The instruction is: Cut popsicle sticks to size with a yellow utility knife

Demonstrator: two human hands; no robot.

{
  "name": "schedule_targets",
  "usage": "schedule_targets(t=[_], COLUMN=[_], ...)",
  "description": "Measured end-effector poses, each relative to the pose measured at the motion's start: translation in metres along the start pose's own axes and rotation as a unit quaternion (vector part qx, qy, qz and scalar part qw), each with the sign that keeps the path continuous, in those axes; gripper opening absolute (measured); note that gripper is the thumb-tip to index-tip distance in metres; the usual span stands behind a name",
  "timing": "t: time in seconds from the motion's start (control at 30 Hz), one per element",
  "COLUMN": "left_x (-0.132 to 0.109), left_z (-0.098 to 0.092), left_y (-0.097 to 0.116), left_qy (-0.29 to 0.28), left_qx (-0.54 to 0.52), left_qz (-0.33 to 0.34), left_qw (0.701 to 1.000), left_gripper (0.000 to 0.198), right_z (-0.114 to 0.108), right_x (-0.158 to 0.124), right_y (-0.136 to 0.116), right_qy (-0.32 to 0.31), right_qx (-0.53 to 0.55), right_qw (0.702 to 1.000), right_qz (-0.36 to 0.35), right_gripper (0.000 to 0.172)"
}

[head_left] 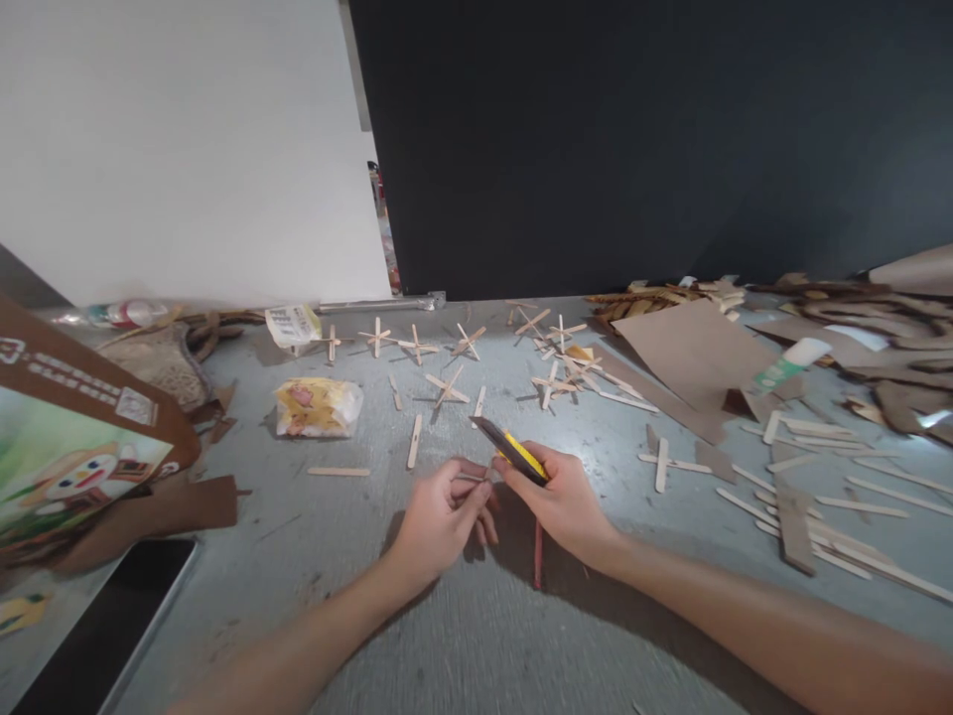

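Observation:
My right hand (555, 497) is closed around a yellow and black utility knife (521, 457), its tip pointing up and to the left. Beside it, my left hand (445, 511) has thumb and fingers pinched together; whatever lies between them is too small to make out. The fingertips of both hands nearly meet above the grey table (298, 586). Below my right hand a thin red object (537, 556) rests on the table. Just beyond the hands lie loose wooden sticks, one (415, 441) with a dark mark, and a crossed-stick piece (448, 387).
Several crossed-stick pieces (377, 338) spread along the back. Loose sticks (856, 506), cardboard (692, 348) and a glue stick (793, 364) lie at right. At left are a phone (111, 626), a printed brown bag (81, 437) and a yellow-white packet (319, 407). Panels (632, 149) stand behind.

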State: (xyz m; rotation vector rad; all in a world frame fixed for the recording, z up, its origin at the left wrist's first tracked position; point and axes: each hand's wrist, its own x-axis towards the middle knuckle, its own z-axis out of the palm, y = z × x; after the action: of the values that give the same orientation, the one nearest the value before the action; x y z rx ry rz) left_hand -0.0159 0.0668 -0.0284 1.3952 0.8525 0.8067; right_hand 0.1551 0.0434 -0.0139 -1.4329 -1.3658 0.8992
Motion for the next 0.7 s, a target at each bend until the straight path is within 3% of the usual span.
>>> schedule_targets(t=[0.17,0.4,0.53,0.7], left_x=[-0.0001,-0.0006,-0.0001,0.0001], left_z=[0.001,0.0005,0.0014,0.0012], left_y=[0.0032,-0.0006,-0.0035,0.0016], left_qy=[0.011,-0.009,-0.015,0.005], left_qx=[-0.029,-0.013,-0.011,-0.035], left_qz=[-0.011,-0.027,-0.022,-0.024], left_qw=[0.999,1.0,1.0,0.999], left_gripper=[0.046,0.047,0.047,0.048], right_z=[-0.0013,0.0018,0.0028,0.0012], right_x=[-0.0021,-0.0022,-0.0027,-0.0006], right_y=[0.0033,0.0037,0.0065,0.0079], right_qy=[0.032,-0.008,-0.029,-0.011], right_qx=[-0.014,0.013,0.013,0.02], right_qw=[0.999,1.0,0.999,1.0], right_qz=[-0.018,-0.01,0.003,-0.011], right_gripper=[0.042,0.031,0.034,0.04])
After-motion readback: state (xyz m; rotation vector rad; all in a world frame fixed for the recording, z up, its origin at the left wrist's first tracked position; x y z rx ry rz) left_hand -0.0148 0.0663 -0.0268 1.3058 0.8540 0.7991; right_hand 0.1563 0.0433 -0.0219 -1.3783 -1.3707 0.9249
